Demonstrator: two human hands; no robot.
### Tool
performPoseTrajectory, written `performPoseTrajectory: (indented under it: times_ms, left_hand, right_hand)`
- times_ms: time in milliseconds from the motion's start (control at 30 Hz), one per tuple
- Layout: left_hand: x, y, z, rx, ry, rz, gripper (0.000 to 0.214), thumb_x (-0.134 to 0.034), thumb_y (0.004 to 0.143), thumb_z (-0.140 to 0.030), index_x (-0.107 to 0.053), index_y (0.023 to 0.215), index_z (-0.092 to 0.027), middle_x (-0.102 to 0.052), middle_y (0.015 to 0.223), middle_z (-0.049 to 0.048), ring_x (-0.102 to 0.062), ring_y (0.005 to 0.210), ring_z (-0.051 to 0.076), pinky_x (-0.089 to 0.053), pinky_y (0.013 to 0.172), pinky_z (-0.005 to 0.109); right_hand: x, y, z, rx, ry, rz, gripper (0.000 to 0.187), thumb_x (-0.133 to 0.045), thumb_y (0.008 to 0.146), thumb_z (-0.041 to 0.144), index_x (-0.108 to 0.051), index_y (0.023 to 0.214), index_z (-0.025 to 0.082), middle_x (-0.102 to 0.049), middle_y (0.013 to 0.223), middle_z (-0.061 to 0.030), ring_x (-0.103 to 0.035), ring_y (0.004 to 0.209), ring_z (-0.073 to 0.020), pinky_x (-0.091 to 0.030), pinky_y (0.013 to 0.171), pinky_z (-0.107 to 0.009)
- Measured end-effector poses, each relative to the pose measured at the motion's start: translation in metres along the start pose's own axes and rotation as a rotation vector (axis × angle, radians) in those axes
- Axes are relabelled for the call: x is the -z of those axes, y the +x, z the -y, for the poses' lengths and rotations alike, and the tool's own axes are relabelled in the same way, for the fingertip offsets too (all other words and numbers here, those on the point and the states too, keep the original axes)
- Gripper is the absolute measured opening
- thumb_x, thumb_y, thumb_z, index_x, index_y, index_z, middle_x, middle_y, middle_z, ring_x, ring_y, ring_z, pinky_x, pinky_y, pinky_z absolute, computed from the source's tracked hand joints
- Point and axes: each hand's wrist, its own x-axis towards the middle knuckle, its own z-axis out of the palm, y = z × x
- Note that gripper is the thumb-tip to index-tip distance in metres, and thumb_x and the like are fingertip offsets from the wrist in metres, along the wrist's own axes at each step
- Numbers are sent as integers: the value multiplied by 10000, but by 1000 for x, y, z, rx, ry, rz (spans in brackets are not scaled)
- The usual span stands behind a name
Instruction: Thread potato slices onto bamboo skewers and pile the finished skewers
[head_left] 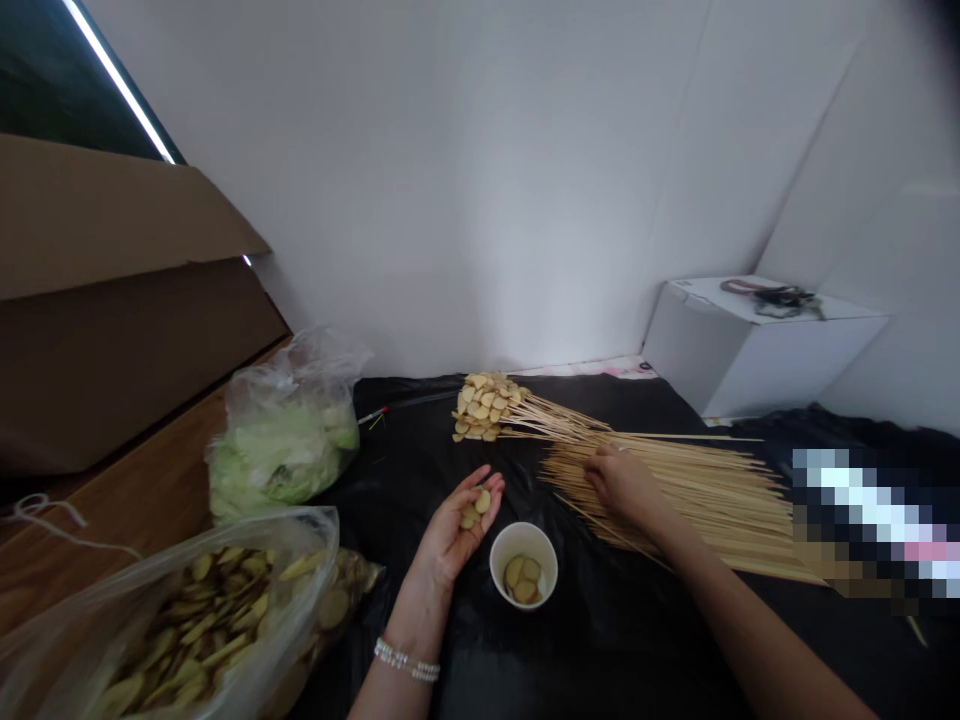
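Nearest you, at the lower left, an open plastic bag (330, 535) holds many potato slices (206, 640). To its right on the black sheet (600, 650) stands a white cup (523, 537), upright, with a few slices at the bottom. Your left hand (450, 525), a beaded bracelet (407, 662) at its wrist, is palm up just beside the cup; its fingers are loosely curled and a little apart, with several slices lying in the palm. Your right hand (626, 485) is at the spread of wooden sticks (720, 500), fingers bent down close together; you cannot tell whether they pinch one. A tied bag (296, 385) of pale greens sits off to the left. Beyond your hands lie loaded sticks (559, 413), slices bunched at their left ends. Farther off at the right is a white box (697, 345).
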Motion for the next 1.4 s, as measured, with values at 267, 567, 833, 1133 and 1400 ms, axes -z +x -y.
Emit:
performPoseTrajectory:
  times_ms: [267, 567, 833, 1133, 1400]
  left_hand:
    - [1, 0, 1, 1, -13, -19, 446, -462, 740, 74, -543, 1150, -79, -653, 1055, 158, -663, 919, 187, -550, 776, 253]
    - [-1, 1, 1, 5, -16, -38, 431, -457, 733, 79, -556, 1125, -69, -655, 1040, 162, -667, 908, 194, -554, 760, 253]
    - [-1, 1, 1, 12, -26, -54, 437, -466, 732, 75, -568, 1127, -81, -657, 1043, 158, -666, 916, 192, -555, 754, 250]
    - [-1, 1, 1, 8, -44, -48, 460, -467, 730, 77, -550, 1156, -73, -659, 1031, 165, -668, 912, 199, -555, 755, 253]
    - [-1, 1, 0, 12, -44, -51, 467, -465, 735, 75, -539, 1170, -78, -665, 1007, 158, -676, 878, 189, -556, 748, 251]
  right_hand:
    - [-1, -1, 4, 70, -149, -37, 257, -427, 893, 194, -657, 783, 158, -612, 866, -95, -514, 875, -210, -321, 721, -300]
    - [-4, -1, 8, 178, -254, -66, 179, -463, 833, 88, -633, 866, 130, -611, 896, -113, -516, 881, -224, -334, 758, -324]
    - [-14, 2, 6, 142, -247, -98, 155, -447, 857, 127, -594, 903, 133, -608, 892, -106, -523, 873, -223, -342, 767, -324]
    - [-19, 3, 2, 111, -105, -160, 137, -402, 901, 182, -532, 867, 154, -603, 849, -81, -515, 786, -180, -327, 694, -280]
    - [-16, 3, 3, 124, -63, -194, 142, -393, 900, 156, -525, 848, 163, -600, 835, -67, -511, 755, -164, -310, 676, -268]
